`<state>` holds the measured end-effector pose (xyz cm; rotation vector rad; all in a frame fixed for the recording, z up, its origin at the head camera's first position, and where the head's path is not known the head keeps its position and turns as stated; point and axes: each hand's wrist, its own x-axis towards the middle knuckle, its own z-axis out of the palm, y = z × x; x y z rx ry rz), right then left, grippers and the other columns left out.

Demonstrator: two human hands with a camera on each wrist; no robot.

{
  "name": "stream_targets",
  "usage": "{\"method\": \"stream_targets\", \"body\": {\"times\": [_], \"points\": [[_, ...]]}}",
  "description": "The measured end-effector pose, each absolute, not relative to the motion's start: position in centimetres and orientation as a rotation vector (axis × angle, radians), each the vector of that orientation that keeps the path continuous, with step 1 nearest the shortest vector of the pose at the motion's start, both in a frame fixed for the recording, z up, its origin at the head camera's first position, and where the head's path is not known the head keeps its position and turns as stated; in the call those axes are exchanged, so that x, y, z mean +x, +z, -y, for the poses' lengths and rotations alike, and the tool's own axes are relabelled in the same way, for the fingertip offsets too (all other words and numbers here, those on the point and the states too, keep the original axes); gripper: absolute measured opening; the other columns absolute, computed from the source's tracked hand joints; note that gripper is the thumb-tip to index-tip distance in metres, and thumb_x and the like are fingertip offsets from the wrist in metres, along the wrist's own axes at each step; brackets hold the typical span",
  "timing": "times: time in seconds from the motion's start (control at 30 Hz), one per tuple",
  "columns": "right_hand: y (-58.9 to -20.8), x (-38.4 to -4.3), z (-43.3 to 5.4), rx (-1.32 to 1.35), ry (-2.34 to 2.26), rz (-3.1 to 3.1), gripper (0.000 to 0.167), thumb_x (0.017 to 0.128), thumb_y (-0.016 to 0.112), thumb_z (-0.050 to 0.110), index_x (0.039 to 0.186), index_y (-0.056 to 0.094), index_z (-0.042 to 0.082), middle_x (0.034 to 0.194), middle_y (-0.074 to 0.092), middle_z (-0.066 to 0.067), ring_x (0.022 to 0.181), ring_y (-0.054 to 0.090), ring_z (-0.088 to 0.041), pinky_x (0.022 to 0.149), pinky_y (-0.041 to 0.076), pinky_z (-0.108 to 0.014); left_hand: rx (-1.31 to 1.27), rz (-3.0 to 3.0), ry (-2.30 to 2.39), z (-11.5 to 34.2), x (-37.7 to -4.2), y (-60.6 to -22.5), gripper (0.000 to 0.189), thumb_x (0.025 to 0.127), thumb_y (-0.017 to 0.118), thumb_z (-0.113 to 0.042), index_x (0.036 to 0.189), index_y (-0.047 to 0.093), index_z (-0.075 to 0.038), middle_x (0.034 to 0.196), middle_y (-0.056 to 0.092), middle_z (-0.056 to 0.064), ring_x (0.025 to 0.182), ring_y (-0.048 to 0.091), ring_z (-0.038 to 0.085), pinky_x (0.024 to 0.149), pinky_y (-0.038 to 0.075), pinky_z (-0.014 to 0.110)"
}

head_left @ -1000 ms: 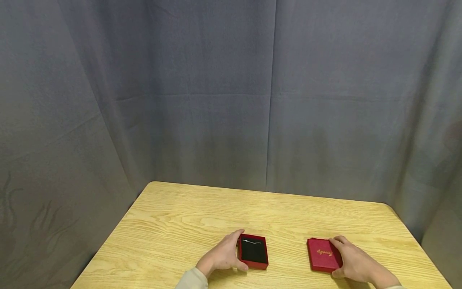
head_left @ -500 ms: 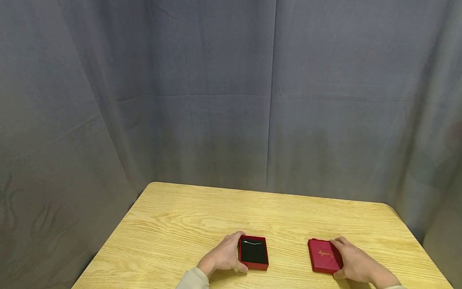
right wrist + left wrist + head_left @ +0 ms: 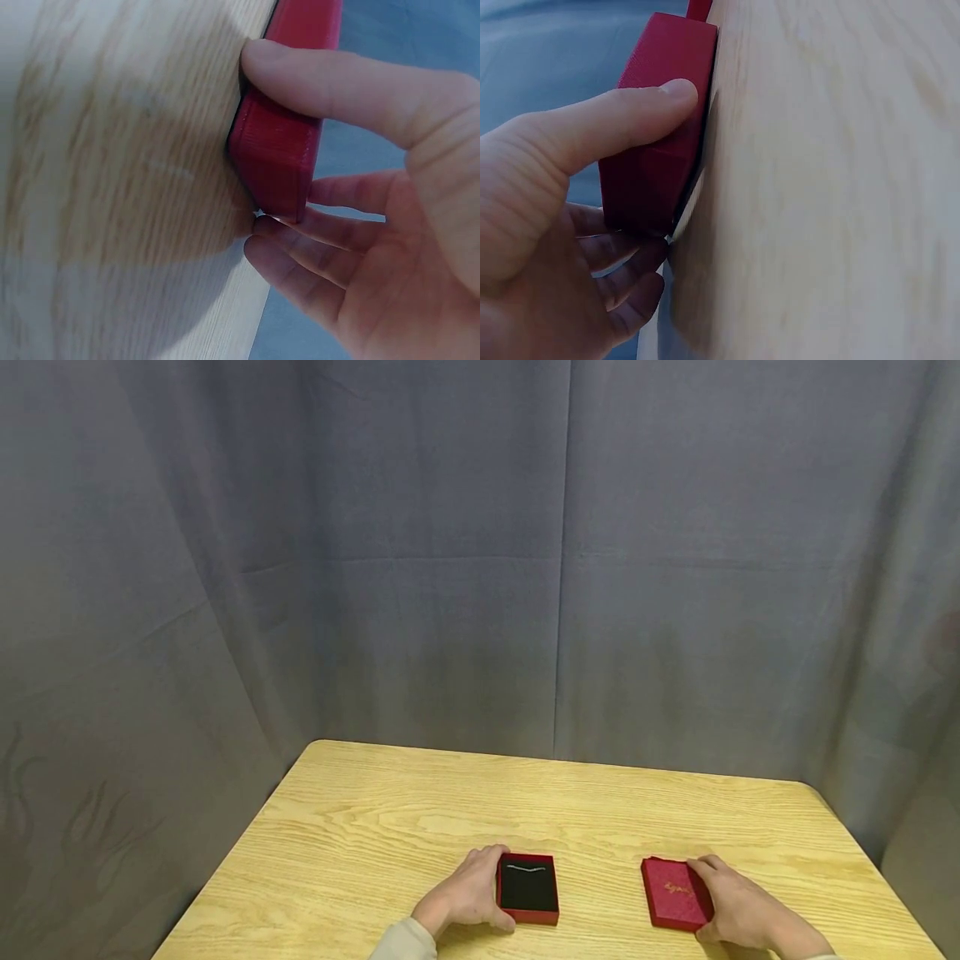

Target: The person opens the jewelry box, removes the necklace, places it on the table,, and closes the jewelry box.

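Note:
A red jewelry box [image 3: 529, 917] with a black insert lies uncovered on the table, a thin silver chain [image 3: 527, 868] across the insert's far part. My left hand [image 3: 467, 893] grips this box from its left side. In the left wrist view the thumb [image 3: 656, 112] presses on the box's red wall [image 3: 656, 169], and the fingers curl past its corner. Further right lies the red box lid [image 3: 671, 893], gold lettering on top. My right hand [image 3: 738, 906] holds it by the right side, the thumb [image 3: 300, 79] against its edge in the right wrist view.
Both pieces rest on a light wood table [image 3: 420, 802], with a stretch of bare wood between them. Grey curtains [image 3: 442, 568] hang behind the table and along its sides.
Both hands keep their holds. The box and the lid appear slightly lower in the head view, and the table edge has shifted a little the same way.

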<state>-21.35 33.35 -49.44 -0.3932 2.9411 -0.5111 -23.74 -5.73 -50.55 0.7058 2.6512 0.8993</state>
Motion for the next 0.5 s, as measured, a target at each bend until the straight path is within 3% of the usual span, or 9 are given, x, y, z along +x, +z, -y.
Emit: {"method": "stream_targets", "body": {"times": [0.5], "points": [[-49.59, -21.17, -33.32, -0.416, -0.542, -2.950, 0.092, 0.047, 0.091, 0.017, 0.124, 0.049, -0.010, 0.118, 0.050, -0.013, 0.096, 0.053, -0.022, 0.078, 0.048, -0.039, 0.687, -2.647, 0.969, 5.86, -23.70, -51.15, 0.098, 0.060, 0.090, -0.031, 0.139, 0.037, -0.007, 0.127, 0.047, -0.002, 0.109, 0.041, 0.016, 0.098, 0.039, 0.039]]}}
